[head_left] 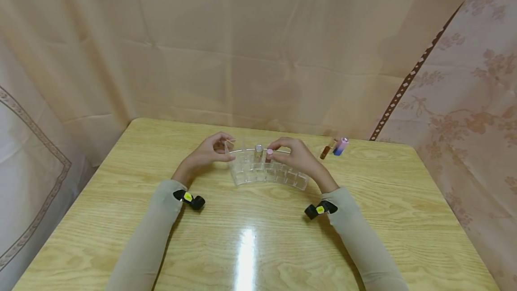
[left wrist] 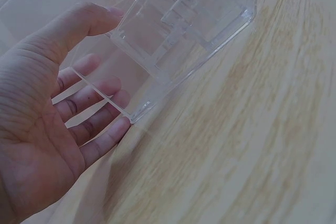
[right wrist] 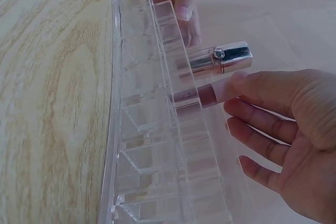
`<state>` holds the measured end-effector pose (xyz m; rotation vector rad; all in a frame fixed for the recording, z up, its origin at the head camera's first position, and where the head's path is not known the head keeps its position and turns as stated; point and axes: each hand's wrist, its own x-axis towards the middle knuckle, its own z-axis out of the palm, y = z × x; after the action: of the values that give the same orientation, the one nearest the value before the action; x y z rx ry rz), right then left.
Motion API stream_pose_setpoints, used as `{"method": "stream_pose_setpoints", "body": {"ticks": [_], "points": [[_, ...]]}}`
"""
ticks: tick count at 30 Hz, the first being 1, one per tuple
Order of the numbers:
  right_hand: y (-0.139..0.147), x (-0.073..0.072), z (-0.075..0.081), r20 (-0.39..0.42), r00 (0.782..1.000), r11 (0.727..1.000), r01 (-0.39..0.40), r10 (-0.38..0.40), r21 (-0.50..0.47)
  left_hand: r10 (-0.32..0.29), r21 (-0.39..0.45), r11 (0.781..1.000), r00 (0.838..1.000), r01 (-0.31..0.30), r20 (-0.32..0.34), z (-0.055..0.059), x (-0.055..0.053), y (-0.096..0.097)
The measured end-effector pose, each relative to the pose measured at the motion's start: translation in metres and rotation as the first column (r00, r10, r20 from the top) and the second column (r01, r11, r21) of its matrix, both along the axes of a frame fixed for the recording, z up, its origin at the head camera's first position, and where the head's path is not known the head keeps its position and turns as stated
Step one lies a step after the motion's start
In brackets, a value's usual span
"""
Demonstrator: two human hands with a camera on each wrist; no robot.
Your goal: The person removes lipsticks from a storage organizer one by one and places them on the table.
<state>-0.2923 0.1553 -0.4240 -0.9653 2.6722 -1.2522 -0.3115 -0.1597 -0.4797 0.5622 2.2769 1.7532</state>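
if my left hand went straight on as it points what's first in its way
Probably the left end of the clear organizer, close by your left hand; see-through plastic makes depth hard to judge.

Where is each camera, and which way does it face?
Head: worn on the head, facing forward and down at a clear plastic stepped organizer on a yellow woodgrain table; left hand, right hand and beige sleeves show.
Left wrist: on that wrist, facing the left hand at the organizer's end.
Right wrist: on that wrist, facing the right hand pinching a pink-topped lipstick tube; left fingers beyond.
Head and right wrist share the lipstick and both hands.
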Motion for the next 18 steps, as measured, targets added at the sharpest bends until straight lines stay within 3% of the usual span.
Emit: {"method": "stream_pose_setpoints", "body": {"ticks": [18], "points": [[0.0011,0.0003,0.0017,0.020,1.000,1.000,0.014,-0.014,-0.010,-0.005,-0.007,1.000,1.000,0.005,-0.011,-0.0001,-0.0002,0.0001]]}}
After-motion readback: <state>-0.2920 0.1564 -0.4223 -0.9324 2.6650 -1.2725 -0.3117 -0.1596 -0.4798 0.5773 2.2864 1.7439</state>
